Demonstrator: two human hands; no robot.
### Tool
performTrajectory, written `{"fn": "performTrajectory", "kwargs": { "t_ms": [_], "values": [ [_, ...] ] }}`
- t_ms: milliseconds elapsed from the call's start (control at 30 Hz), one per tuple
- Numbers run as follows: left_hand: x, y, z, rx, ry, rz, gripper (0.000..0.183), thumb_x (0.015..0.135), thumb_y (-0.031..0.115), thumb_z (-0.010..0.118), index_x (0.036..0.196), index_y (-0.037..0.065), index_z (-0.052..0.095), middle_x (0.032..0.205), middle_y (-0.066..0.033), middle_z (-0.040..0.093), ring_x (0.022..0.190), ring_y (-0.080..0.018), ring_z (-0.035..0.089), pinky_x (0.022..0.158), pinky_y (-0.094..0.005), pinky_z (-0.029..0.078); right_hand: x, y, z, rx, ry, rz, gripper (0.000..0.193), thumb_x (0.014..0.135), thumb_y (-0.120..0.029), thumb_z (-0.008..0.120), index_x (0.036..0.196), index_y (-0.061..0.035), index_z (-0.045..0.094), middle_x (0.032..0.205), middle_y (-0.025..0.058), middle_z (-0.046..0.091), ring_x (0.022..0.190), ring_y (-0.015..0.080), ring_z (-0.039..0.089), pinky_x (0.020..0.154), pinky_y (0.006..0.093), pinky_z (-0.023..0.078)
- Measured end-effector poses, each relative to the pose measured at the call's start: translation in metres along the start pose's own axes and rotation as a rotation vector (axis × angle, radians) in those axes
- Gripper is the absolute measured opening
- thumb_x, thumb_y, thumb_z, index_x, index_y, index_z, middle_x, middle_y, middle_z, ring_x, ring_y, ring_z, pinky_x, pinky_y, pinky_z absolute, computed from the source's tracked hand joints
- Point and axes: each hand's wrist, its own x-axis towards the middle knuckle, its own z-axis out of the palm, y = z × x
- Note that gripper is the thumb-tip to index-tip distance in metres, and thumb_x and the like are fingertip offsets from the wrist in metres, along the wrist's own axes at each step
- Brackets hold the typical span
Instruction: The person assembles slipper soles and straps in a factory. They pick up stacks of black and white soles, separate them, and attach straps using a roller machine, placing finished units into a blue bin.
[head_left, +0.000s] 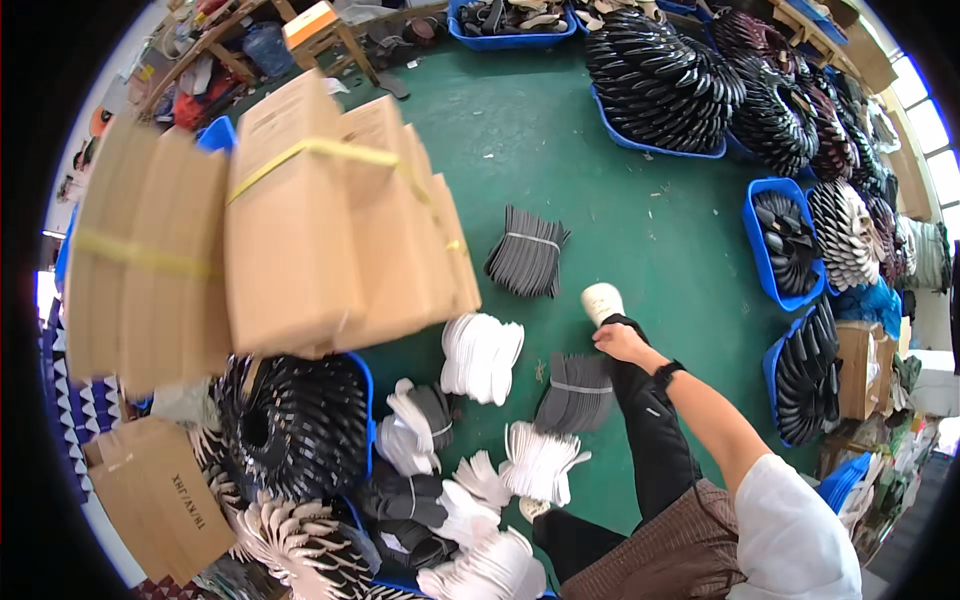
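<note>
My right hand [622, 343], with a dark band at the wrist, hangs in front of my black trouser leg, above my pale shoe [601, 300]. Its fingers are curled in, and nothing shows in them. Nearest to it on the green floor is a tied bundle of dark grey insole-like pieces [575, 393]. A second grey bundle [527, 250] lies farther ahead. White bundles [482, 358] of similar flat pieces stand to the left, another white bundle [543, 460] close to my other foot. My left hand is not in view.
Strapped cardboard stacks [290, 220], blurred, loom large at the left. Below them, black shoe soles [300, 430] fill a blue crate. More sole-filled blue crates [757, 245] line the right and far sides. A cardboard box [160, 500] sits at lower left, and a wooden stool [315, 25] at the back.
</note>
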Motion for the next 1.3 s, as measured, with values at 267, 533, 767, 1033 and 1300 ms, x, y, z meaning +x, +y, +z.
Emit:
{"fn": "performTrajectory", "kwargs": {
  "t_ms": [267, 533, 767, 1033, 1300],
  "values": [
    [0.115, 0.185, 0.177, 0.045, -0.055, -0.21, 0.087, 0.054, 0.021, 0.082, 0.125, -0.005, 0.04, 0.109, -0.0214, 0.054, 0.105, -0.039, 0.054, 0.094, -0.0435, 0.042, 0.271, 0.035, 0.02, 0.062, -0.086, 0.014, 0.052, 0.08, -0.016, 0.063, 0.129, -0.0038, 0.053, 0.13, 0.0227, 0.055, 0.118, 0.0387, 0.055, 0.1, 0.0432, 0.045],
    [0.153, 0.247, 0.242, 0.049, -0.073, -0.364, 0.085, 0.054, 0.021, 0.082, 0.124, -0.005, 0.04, 0.108, -0.0209, 0.054, 0.104, -0.0382, 0.055, 0.093, -0.0425, 0.043, 0.365, 0.04, 0.057, 0.022, 0.08, -0.074, 0.075, 0.076, -0.01, 0.067, 0.142, -0.0052, 0.033, 0.134, 0.0172, 0.047, 0.119, 0.0391, 0.05, 0.101, 0.0466, 0.043],
    [0.12, 0.253, 0.248, -0.015, -0.028, -0.461, 0.084, 0.055, 0.021, 0.081, 0.123, -0.004, 0.04, 0.106, -0.0205, 0.055, 0.102, -0.0375, 0.056, 0.091, -0.0417, 0.044, 0.355, 0.025, 0.067, -0.262, -0.212, 0.009, 0.04, 0.073, -0.021, 0.07, 0.11, -0.0087, 0.061, 0.118, 0.0153, 0.052, 0.114, 0.0343, 0.051, 0.092, 0.0474, 0.047],
    [0.017, 0.26, 0.263, -0.152, 0.144, -0.508, 0.082, 0.055, 0.021, 0.081, 0.122, -0.004, 0.04, 0.105, -0.02, 0.055, 0.1, -0.0367, 0.057, 0.09, -0.0407, 0.045, 0.314, 0.008, 0.022, -0.277, -0.362, -0.141, 0.021, 0.075, -0.027, 0.063, 0.084, -0.0083, 0.067, 0.085, 0.0124, 0.065, 0.101, 0.0358, 0.058, 0.091, 0.0495, 0.046],
    [-0.18, 0.308, 0.213, -0.364, 0.505, -0.703, 0.081, 0.056, 0.021, 0.081, 0.121, -0.004, 0.04, 0.104, -0.0195, 0.056, 0.099, -0.036, 0.057, 0.089, -0.0398, 0.045, 0.002, -0.071, -0.172, -0.037, -0.128, -0.881, 0.036, 0.076, -0.027, 0.075, 0.056, -0.0088, 0.051, 0.067, 0.0024, 0.054, 0.087, 0.0253, 0.055, 0.104, 0.0603, 0.025]
  ]
}}
